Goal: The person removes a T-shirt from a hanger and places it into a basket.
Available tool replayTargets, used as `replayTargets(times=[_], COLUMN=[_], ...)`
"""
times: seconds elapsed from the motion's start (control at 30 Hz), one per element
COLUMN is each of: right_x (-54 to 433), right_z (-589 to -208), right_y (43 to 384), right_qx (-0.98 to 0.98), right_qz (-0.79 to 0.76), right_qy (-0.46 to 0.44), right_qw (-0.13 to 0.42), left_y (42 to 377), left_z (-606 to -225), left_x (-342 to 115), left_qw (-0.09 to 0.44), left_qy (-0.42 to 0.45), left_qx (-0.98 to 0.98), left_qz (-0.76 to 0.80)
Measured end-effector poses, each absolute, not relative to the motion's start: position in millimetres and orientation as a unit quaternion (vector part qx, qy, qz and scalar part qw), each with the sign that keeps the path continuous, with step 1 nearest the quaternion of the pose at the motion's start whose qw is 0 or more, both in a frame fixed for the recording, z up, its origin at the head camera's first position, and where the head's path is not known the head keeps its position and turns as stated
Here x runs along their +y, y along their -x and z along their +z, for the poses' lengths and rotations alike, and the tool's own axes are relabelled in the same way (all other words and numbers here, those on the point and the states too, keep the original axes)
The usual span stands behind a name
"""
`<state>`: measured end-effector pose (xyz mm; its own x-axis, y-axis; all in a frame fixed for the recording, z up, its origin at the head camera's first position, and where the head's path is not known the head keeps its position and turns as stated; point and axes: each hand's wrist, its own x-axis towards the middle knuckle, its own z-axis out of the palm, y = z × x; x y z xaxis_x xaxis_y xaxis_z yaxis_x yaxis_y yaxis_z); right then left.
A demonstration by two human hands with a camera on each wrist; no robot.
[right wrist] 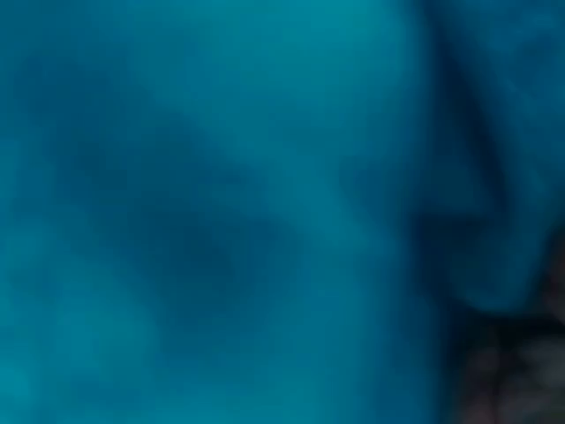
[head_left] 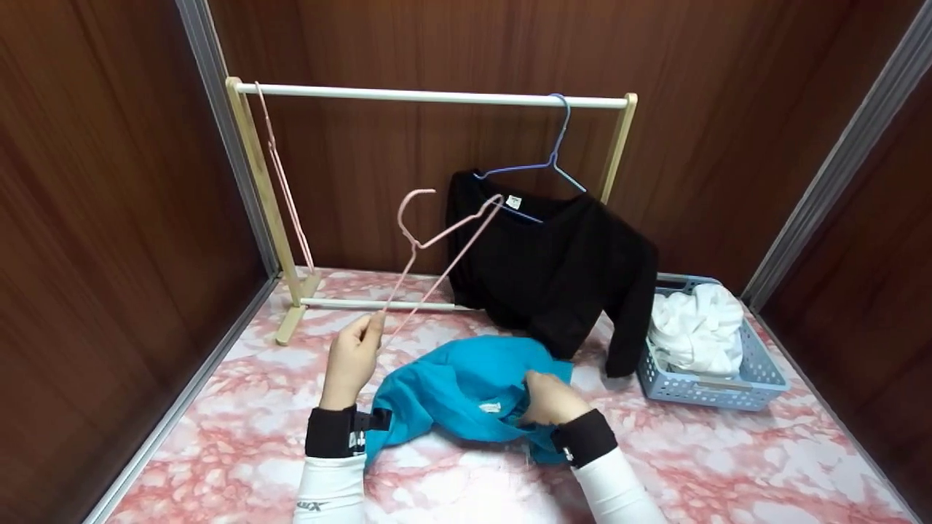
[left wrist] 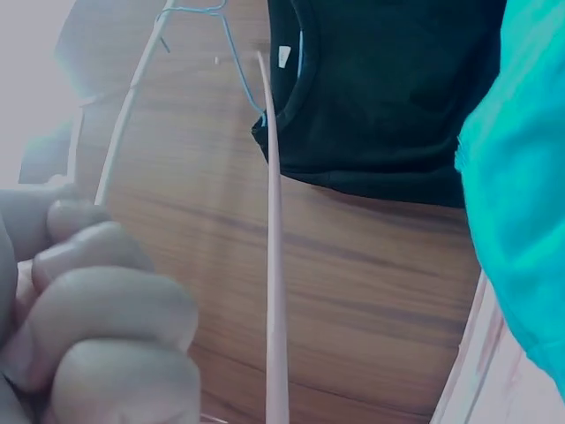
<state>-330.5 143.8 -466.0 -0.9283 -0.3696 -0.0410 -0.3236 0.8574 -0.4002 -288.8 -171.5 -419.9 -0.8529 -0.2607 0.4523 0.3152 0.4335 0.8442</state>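
Observation:
My left hand (head_left: 353, 358) grips a pink clothes hanger (head_left: 453, 266) by one end, with its hook pointing up and its other end reaching to the right. In the left wrist view the curled fingers (left wrist: 128, 309) show close up, and a pink bar runs upright beside them. A turquoise shirt (head_left: 466, 371) lies bunched on the tabletop, a white label showing at its neckline. My right hand (head_left: 550, 400) holds the shirt beside that neckline, its fingertips partly hidden in the folds. Turquoise cloth (right wrist: 221, 177) fills most of the right wrist view, blurred.
Behind stands a clothes rack (head_left: 429, 95) with a white rail. A black top (head_left: 546, 269) hangs from it on a blue hanger (head_left: 555, 156); pink hangers (head_left: 284, 182) hang at the left end. At right, a blue basket (head_left: 710, 393) holds white cloth (head_left: 697, 331). Brown panels enclose the table.

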Motion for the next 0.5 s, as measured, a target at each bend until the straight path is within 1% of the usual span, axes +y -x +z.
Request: replayTargets(times=[0.1, 0.2, 0.27, 0.43, 0.5], right_x=[153.6, 165.3, 170.5, 164.8, 156.1], right_z=[-461.3, -449.9, -441.7, -431.7, -432.8], right_y=[335.2, 338.2, 338.8, 339.3, 342.1], right_qx=[0.962, 0.953, 0.941, 0.889, 0.866], right_qz=[-0.203, -0.251, -0.299, -0.405, -0.439], right_qy=[0.178, 0.168, 0.156, 0.122, 0.107], right_qw=[0.052, 0.017, -0.031, -0.175, -0.212], left_y=[291.3, 293.1, 293.0, 293.7, 294.3], left_z=[-421.6, -423.2, -423.3, -422.2, -420.7], left_x=[-172.9, -173.7, -173.3, -168.3, -164.7], left_qw=[0.278, 0.281, 0.279, 0.276, 0.274], left_qy=[-0.011, -0.038, -0.056, -0.086, -0.088], left_qx=[-0.795, -0.786, -0.785, -0.775, -0.755], left_qz=[-0.539, -0.549, -0.550, -0.562, -0.589])
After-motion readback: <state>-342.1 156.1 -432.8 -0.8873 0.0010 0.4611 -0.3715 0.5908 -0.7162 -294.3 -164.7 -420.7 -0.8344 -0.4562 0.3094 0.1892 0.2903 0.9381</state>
